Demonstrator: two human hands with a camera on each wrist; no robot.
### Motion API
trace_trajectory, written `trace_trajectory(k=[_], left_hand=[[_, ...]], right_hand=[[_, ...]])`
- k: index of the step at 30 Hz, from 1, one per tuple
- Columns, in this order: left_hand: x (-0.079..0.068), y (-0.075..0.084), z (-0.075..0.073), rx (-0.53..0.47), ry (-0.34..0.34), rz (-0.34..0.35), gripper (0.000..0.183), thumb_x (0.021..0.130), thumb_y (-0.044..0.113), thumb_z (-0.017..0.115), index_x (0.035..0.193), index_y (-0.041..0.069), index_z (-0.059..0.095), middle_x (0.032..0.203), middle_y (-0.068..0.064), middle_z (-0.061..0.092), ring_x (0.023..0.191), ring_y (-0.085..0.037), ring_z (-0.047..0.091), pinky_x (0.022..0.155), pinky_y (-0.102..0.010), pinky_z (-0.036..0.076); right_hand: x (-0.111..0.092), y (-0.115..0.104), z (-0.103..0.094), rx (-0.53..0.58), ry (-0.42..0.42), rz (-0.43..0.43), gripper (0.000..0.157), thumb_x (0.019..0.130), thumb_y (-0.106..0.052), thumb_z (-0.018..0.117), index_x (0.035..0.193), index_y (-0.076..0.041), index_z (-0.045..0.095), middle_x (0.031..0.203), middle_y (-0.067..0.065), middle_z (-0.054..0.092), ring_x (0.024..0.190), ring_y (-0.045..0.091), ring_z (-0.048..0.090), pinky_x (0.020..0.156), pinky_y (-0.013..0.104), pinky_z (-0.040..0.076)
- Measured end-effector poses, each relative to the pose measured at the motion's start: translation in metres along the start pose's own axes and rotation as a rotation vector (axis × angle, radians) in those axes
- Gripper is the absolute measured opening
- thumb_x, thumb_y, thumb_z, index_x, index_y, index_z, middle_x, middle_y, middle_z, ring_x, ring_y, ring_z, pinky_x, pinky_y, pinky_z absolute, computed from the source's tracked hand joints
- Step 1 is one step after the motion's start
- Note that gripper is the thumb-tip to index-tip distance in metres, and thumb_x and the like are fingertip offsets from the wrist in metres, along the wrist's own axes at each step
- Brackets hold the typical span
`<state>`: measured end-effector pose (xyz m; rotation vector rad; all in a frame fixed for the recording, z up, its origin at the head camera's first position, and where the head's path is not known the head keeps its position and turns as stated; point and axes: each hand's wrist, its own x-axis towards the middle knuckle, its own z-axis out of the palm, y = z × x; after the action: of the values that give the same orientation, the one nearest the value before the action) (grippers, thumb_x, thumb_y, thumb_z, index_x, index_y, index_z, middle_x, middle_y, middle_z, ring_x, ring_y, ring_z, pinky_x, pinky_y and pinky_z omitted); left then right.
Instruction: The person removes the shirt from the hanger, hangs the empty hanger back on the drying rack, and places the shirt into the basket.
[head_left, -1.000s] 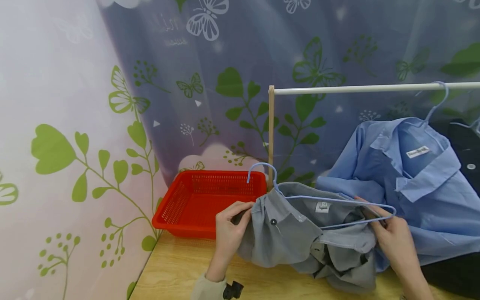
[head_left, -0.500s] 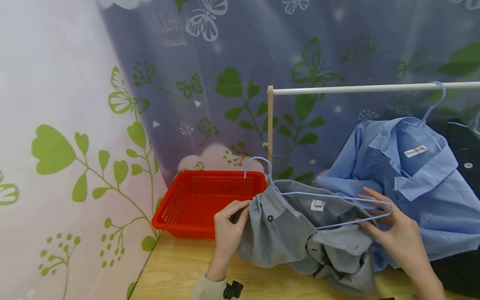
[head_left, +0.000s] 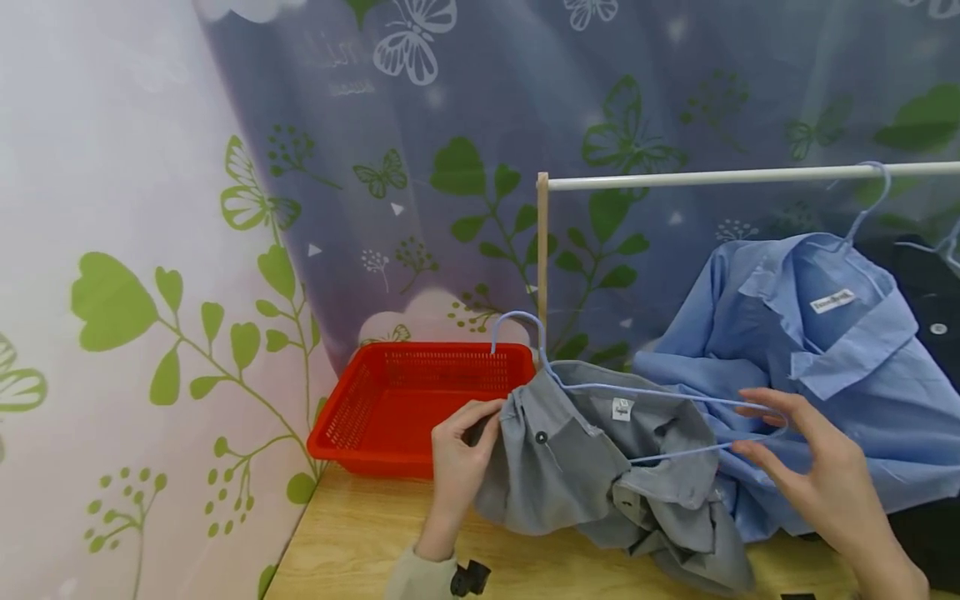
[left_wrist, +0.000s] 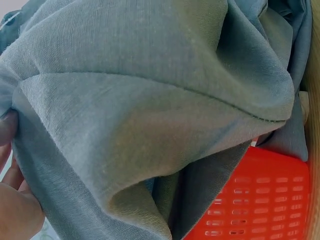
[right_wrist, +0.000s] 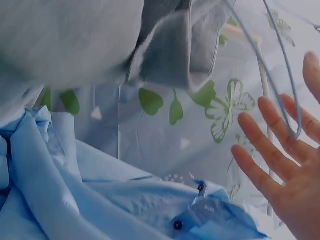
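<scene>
Grey trousers (head_left: pixel 540 487), with a dark waistband button and a white label inside, hang from my left hand (head_left: pixel 459 454). That hand pinches their left waist edge between thumb and fingers; in the left wrist view folded grey cloth (left_wrist: pixel 150 115) covers most of what lies beyond. A light blue hanger (head_left: pixel 600 387) runs through the waist opening, its hook up at the left and its right end sticking out of the cloth. Around that bare end my right hand (head_left: pixel 832 479) holds its fingers spread; in the right wrist view the fingers are straight beside the hanger tip (right_wrist: pixel 296 131).
A red basket (head_left: pixel 375 463) stands on the wooden table (head_left: pixel 352 533) behind the left hand. At the right, a blue shirt (head_left: pixel 750 333) hangs from a white rail (head_left: pixel 712 177) on a wooden post (head_left: pixel 542 250). A black garment (head_left: pixel 941 358) hangs beyond it.
My right hand has let go of the trousers' right waist edge and moved right to the hanger's end. The cloth there has slid left, baring more hanger. My left hand keeps its pinch.
</scene>
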<state>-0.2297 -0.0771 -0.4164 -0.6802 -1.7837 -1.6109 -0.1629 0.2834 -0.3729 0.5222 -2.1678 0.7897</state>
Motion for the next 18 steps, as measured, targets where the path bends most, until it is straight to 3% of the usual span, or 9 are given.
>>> trace_trajectory(k=[3,5,6,8,10,15,18], left_hand=[[0.0,0.001,0.001,-0.001,-0.012,0.013,0.016,0.094,0.001,0.069,0.108,0.002,0.077,0.1,-0.011,0.076,0.088,-0.024,0.073,0.08,-0.034,0.061],[0.0,0.002,0.001,0.003,-0.017,0.016,0.016,0.094,0.002,0.069,0.107,0.003,0.078,0.1,-0.011,0.076,0.088,-0.024,0.073,0.081,-0.034,0.061],[0.0,0.003,0.002,0.009,-0.018,0.017,0.016,0.094,0.002,0.07,0.107,0.004,0.078,0.1,-0.01,0.076,0.088,-0.024,0.073,0.08,-0.034,0.061],[0.0,0.004,0.003,0.019,-0.019,0.014,0.016,0.093,0.0,0.07,0.106,0.004,0.078,0.099,-0.01,0.076,0.088,-0.023,0.073,0.08,-0.035,0.061],[-0.001,0.005,0.004,0.034,-0.022,0.011,0.016,0.092,-0.002,0.071,0.105,0.004,0.078,0.098,-0.01,0.076,0.087,-0.023,0.073,0.08,-0.034,0.061],[-0.001,0.008,0.009,0.081,-0.031,0.009,0.018,0.087,-0.01,0.072,0.102,-0.002,0.078,0.094,-0.014,0.076,0.083,-0.026,0.073,0.078,-0.033,0.061],[-0.002,0.009,0.012,0.103,-0.042,0.02,0.018,0.087,-0.011,0.072,0.101,-0.003,0.077,0.093,-0.015,0.076,0.083,-0.027,0.073,0.079,-0.032,0.06]], right_hand=[[0.003,-0.004,0.004,-0.043,0.038,-0.033,0.046,0.075,0.006,0.084,0.117,-0.007,0.072,0.103,-0.015,0.067,0.096,-0.016,0.053,0.09,0.003,0.037],[0.007,-0.006,0.009,-0.089,0.057,-0.082,0.021,0.089,-0.013,0.079,0.109,-0.009,0.075,0.094,-0.008,0.067,0.089,-0.009,0.055,0.083,0.006,0.041],[0.01,-0.007,0.011,-0.118,0.066,-0.111,0.019,0.094,-0.025,0.075,0.105,-0.009,0.076,0.09,-0.006,0.066,0.085,-0.005,0.055,0.079,0.009,0.043],[0.016,-0.011,0.017,-0.179,0.091,-0.18,0.038,0.1,-0.045,0.062,0.099,-0.01,0.076,0.082,-0.005,0.064,0.078,0.004,0.056,0.071,0.018,0.044],[0.023,-0.015,0.024,-0.239,0.125,-0.266,0.055,0.103,-0.055,0.05,0.092,-0.008,0.076,0.078,-0.001,0.063,0.074,0.017,0.058,0.07,0.03,0.046],[0.039,-0.026,0.041,-0.347,0.198,-0.493,0.052,0.106,-0.043,0.049,0.083,-0.002,0.071,0.075,0.011,0.061,0.071,0.036,0.059,0.074,0.05,0.049],[0.044,-0.031,0.048,-0.356,0.208,-0.579,0.048,0.107,-0.037,0.05,0.082,-0.002,0.07,0.073,0.011,0.059,0.068,0.036,0.057,0.073,0.051,0.049]])
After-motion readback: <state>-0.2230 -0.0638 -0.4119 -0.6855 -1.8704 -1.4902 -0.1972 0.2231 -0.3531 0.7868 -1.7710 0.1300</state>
